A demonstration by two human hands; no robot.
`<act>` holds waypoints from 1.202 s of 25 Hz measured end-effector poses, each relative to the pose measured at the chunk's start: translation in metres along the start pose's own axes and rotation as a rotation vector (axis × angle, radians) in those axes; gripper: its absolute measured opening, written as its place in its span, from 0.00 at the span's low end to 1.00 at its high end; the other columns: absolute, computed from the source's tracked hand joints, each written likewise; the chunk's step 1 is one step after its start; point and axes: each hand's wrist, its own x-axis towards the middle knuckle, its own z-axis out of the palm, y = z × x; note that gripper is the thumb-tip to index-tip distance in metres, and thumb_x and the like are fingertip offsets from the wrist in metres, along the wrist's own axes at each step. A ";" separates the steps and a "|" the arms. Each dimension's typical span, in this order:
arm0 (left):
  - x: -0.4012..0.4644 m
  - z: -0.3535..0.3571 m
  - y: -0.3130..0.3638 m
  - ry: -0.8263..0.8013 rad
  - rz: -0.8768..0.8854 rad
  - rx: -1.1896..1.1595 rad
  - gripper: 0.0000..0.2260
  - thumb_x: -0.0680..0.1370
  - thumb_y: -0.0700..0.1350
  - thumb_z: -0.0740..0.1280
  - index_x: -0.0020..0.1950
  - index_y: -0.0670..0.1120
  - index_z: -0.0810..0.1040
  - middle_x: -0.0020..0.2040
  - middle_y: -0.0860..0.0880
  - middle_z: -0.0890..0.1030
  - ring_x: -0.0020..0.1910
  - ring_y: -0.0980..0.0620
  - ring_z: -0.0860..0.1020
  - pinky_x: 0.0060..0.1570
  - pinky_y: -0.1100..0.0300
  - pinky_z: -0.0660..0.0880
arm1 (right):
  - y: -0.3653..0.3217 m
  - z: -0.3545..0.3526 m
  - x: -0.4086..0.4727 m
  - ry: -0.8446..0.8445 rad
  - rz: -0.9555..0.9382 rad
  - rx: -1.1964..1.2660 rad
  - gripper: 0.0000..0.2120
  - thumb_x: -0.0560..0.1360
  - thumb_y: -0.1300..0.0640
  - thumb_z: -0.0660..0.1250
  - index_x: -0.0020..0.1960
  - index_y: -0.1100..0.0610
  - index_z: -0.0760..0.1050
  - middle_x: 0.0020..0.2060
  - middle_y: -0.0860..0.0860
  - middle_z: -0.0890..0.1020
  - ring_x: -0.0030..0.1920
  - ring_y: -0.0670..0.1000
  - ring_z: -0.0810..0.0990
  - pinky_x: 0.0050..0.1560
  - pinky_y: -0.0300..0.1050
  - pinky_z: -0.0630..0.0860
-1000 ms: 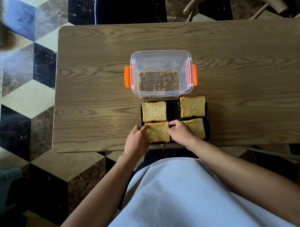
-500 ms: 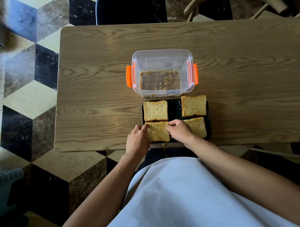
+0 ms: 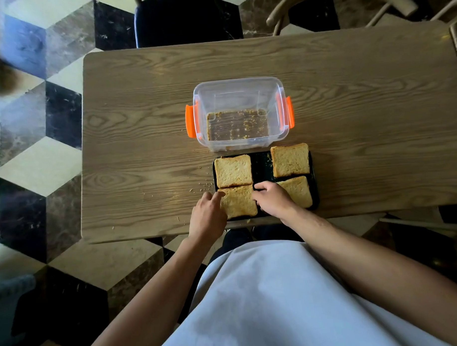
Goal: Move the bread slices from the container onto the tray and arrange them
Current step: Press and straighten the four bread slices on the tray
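Several bread slices lie on a dark tray (image 3: 261,166) at the table's near edge. The far-left slice (image 3: 233,170) and far-right slice (image 3: 290,159) lie flat and untouched. My left hand (image 3: 207,216) presses its fingertips against the left edge of the near-left slice (image 3: 238,201). My right hand (image 3: 272,199) rests its fingers on that slice's right edge and covers part of the near-right slice (image 3: 299,191). Behind the tray stands the clear container (image 3: 239,94) with orange clips, holding only crumbs.
The wooden table (image 3: 142,124) carries scattered crumbs left of the tray. A dark chair (image 3: 185,19) stands beyond the far edge and a wooden chair (image 3: 346,5) at the far right. A chequered tile floor lies to the left.
Both hands stay at the near-left slice with only slight finger shifts. The head camera has tilted a little, so the scene sits lower in view.
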 end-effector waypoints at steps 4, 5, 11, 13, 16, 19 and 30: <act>0.013 -0.008 0.025 0.046 0.081 -0.133 0.20 0.76 0.38 0.68 0.68 0.42 0.77 0.57 0.42 0.78 0.54 0.42 0.80 0.52 0.51 0.77 | 0.007 -0.026 0.002 0.162 -0.034 0.058 0.16 0.73 0.51 0.66 0.60 0.51 0.78 0.51 0.49 0.83 0.48 0.49 0.82 0.50 0.46 0.80; 0.020 -0.010 0.036 0.050 0.102 -0.158 0.18 0.76 0.37 0.68 0.66 0.42 0.78 0.58 0.42 0.79 0.54 0.42 0.80 0.53 0.51 0.78 | 0.009 -0.036 0.004 0.225 -0.037 0.075 0.14 0.73 0.51 0.67 0.58 0.51 0.78 0.51 0.49 0.83 0.48 0.49 0.81 0.48 0.45 0.79; 0.073 -0.011 0.104 -0.035 0.025 -0.239 0.13 0.75 0.33 0.62 0.56 0.40 0.81 0.52 0.40 0.84 0.51 0.40 0.82 0.50 0.50 0.79 | 0.011 -0.085 0.031 0.362 0.017 0.282 0.23 0.78 0.64 0.63 0.72 0.62 0.64 0.63 0.61 0.74 0.50 0.51 0.75 0.39 0.34 0.73; 0.085 -0.006 0.121 -0.081 -0.062 -0.265 0.12 0.74 0.31 0.59 0.50 0.39 0.81 0.47 0.38 0.84 0.48 0.38 0.81 0.42 0.49 0.78 | 0.011 -0.097 0.038 0.361 0.036 0.282 0.26 0.78 0.64 0.63 0.74 0.62 0.61 0.68 0.61 0.72 0.60 0.56 0.76 0.52 0.43 0.74; 0.093 0.002 0.134 -0.109 -0.153 -0.344 0.12 0.70 0.30 0.56 0.38 0.42 0.75 0.34 0.43 0.77 0.36 0.43 0.74 0.31 0.55 0.67 | 0.012 -0.101 0.042 0.321 0.057 0.277 0.27 0.79 0.64 0.63 0.75 0.63 0.58 0.72 0.61 0.68 0.69 0.59 0.71 0.60 0.43 0.69; 0.096 0.007 0.144 -0.079 -0.205 -0.428 0.16 0.71 0.30 0.57 0.46 0.42 0.82 0.38 0.44 0.84 0.32 0.48 0.76 0.31 0.59 0.67 | 0.012 -0.099 0.045 0.299 0.048 0.197 0.27 0.78 0.63 0.64 0.74 0.63 0.60 0.70 0.60 0.70 0.67 0.58 0.72 0.53 0.36 0.69; 0.088 0.021 0.156 -0.090 -0.265 -0.478 0.16 0.71 0.32 0.60 0.49 0.43 0.85 0.40 0.46 0.86 0.34 0.44 0.78 0.31 0.55 0.73 | 0.019 -0.106 0.041 0.271 0.024 0.038 0.25 0.77 0.58 0.67 0.71 0.62 0.65 0.64 0.59 0.75 0.61 0.57 0.76 0.45 0.36 0.66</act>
